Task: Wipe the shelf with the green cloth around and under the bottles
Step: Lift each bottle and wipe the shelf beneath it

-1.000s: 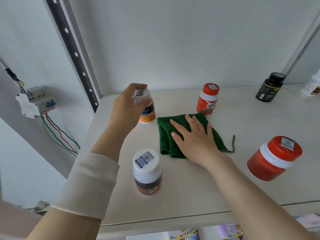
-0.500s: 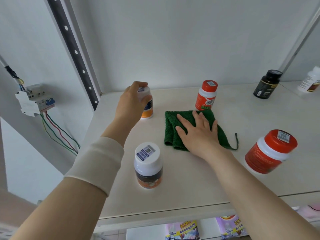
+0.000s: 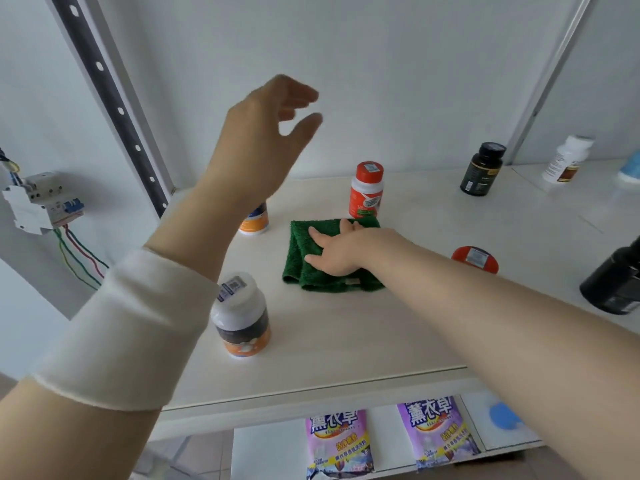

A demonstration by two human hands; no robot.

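A folded green cloth (image 3: 329,278) lies on the pale shelf (image 3: 346,341), and my right hand (image 3: 337,252) rests flat on it with fingers spread. My left hand (image 3: 266,140) hovers in the air above the shelf, fingers apart and empty. Below it stands a white-and-orange bottle (image 3: 255,220), partly hidden by my wrist. Touching the cloth's far edge is an orange bottle with a red cap (image 3: 367,192). A white-capped bottle (image 3: 240,317) stands near the front left. My right forearm hides most of a big red-capped bottle (image 3: 476,258).
A black bottle (image 3: 483,169) and a white bottle (image 3: 566,161) stand at the back right, another dark bottle (image 3: 616,282) at the right edge. A black perforated upright (image 3: 114,109) rises at the left. Purple packets (image 3: 339,441) lie on the shelf below.
My left hand has let go of the white-and-orange bottle and risen into the air. The bottle now stands on the shelf. My right hand stays flat on the cloth.
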